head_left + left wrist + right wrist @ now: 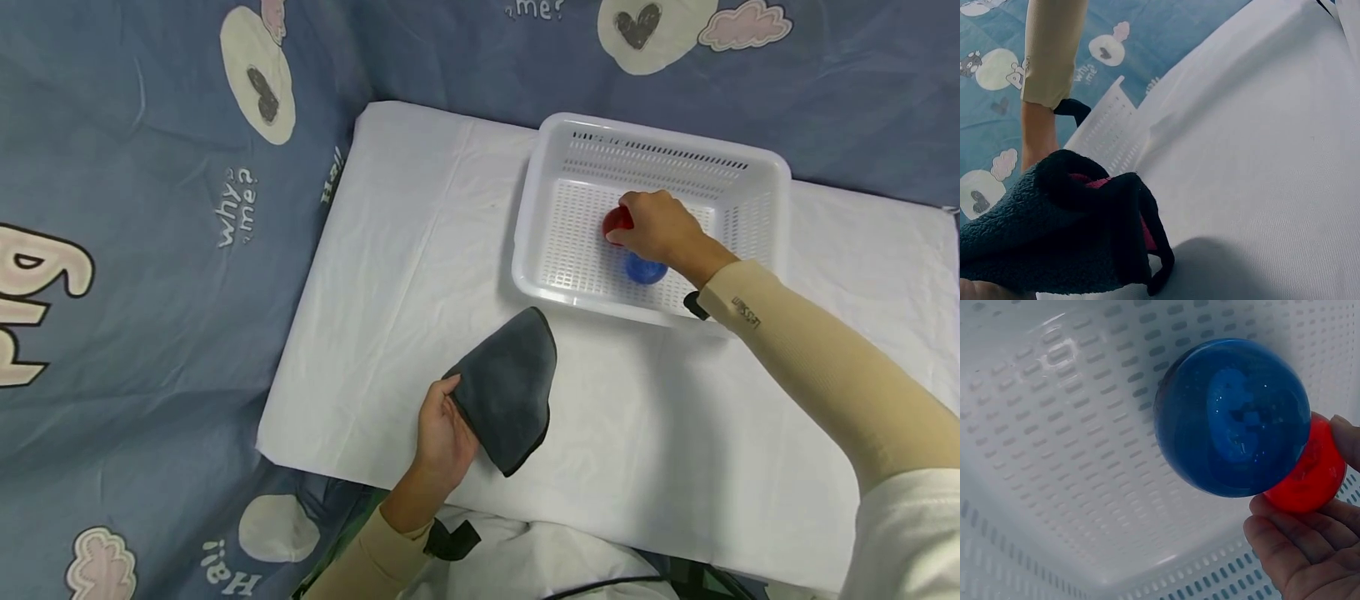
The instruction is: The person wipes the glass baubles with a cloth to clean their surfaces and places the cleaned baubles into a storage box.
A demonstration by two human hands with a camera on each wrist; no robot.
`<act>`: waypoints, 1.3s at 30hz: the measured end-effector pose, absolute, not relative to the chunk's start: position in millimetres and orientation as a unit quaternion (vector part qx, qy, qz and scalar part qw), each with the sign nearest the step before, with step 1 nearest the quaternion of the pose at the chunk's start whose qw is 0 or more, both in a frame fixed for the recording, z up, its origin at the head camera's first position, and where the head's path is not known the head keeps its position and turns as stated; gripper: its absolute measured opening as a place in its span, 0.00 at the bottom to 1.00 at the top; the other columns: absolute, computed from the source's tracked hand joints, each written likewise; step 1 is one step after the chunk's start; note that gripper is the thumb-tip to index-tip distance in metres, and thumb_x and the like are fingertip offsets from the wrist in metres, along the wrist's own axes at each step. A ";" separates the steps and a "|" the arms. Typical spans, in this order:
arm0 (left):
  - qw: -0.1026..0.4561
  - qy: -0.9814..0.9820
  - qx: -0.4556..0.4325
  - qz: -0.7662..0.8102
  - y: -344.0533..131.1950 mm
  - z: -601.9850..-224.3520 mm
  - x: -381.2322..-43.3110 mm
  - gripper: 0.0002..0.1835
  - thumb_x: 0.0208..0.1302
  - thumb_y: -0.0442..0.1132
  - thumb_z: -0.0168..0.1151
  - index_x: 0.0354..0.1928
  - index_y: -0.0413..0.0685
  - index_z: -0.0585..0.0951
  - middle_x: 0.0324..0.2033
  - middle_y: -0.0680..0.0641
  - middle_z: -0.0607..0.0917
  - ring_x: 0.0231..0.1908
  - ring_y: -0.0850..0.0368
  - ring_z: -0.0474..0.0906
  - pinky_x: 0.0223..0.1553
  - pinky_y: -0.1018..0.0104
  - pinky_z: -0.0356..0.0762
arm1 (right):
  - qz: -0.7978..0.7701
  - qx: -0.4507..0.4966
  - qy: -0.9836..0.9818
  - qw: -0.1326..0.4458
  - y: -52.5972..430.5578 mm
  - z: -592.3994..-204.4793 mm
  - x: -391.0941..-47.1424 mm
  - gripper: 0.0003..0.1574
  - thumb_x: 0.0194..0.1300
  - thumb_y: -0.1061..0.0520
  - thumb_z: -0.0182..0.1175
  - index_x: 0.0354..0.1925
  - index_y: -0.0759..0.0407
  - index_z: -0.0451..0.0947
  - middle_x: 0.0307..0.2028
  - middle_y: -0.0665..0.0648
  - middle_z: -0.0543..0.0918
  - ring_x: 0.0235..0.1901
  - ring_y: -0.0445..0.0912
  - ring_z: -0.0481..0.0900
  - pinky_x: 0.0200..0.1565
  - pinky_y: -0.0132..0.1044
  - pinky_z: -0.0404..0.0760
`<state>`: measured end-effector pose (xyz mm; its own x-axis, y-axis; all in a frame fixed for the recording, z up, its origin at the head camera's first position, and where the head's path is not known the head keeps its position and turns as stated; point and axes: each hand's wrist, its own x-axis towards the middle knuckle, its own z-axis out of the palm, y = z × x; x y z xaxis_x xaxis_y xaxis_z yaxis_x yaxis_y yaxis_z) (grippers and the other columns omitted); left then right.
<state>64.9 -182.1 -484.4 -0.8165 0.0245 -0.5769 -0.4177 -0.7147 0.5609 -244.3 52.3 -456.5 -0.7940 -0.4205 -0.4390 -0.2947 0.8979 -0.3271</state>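
Observation:
My left hand (444, 437) holds a dark grey-blue cloth (510, 392) by its left edge, thumb on top. In the left wrist view the folded cloth (1016, 231) has black edging and a bit of pink showing inside. Inside the white basket (570, 298), my right hand (663, 225) grips a red ball (617, 223) between thumb and fingers. Beside it lies a shiny blue ball (645, 269) on the basket floor. Seen from the right wrist, the see-through blue ball (1232, 419) partly covers the red ball (1310, 475).
The perforated basket stands at the back of a table with a white cover (390, 292). Blue patterned fabric (172, 333) hangs behind the table and along its left side. A black strap (452, 542) is on the left wrist.

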 end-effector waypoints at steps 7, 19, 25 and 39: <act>0.128 0.359 -0.277 0.882 -181.8 -483.8 64.5 0.36 0.77 0.48 0.29 0.82 0.39 0.44 0.80 0.41 0.50 0.77 0.48 0.51 0.68 0.66 0.62 | -0.124 -0.190 0.940 0.254 53.3 -457.1 -246.3 0.30 0.72 0.52 0.65 0.61 0.72 0.72 0.53 0.73 0.80 0.51 0.65 0.78 0.54 0.60 0.81; 0.136 0.363 -0.279 0.879 -180.7 -479.7 65.2 0.36 0.77 0.48 0.27 0.82 0.40 0.44 0.79 0.41 0.50 0.76 0.48 0.50 0.69 0.64 0.60 | -0.125 -0.188 0.940 0.257 55.5 -459.1 -246.9 0.32 0.71 0.52 0.64 0.63 0.73 0.71 0.54 0.74 0.80 0.52 0.66 0.79 0.55 0.61 0.81; 0.133 0.364 -0.277 0.879 -180.2 -479.0 64.7 0.36 0.77 0.48 0.28 0.82 0.40 0.43 0.79 0.41 0.49 0.76 0.48 0.49 0.70 0.64 0.59 | -0.122 -0.176 0.939 0.269 55.9 -458.5 -249.6 0.38 0.70 0.51 0.66 0.67 0.73 0.68 0.56 0.75 0.79 0.53 0.66 0.78 0.56 0.61 0.81; 0.130 0.363 -0.278 0.880 -179.7 -478.6 63.4 0.34 0.77 0.47 0.28 0.81 0.41 0.47 0.78 0.42 0.53 0.74 0.50 0.55 0.69 0.63 0.60 | -0.128 -0.189 0.935 0.272 54.8 -459.4 -251.5 0.37 0.71 0.51 0.66 0.68 0.72 0.69 0.58 0.73 0.80 0.54 0.65 0.79 0.58 0.61 0.80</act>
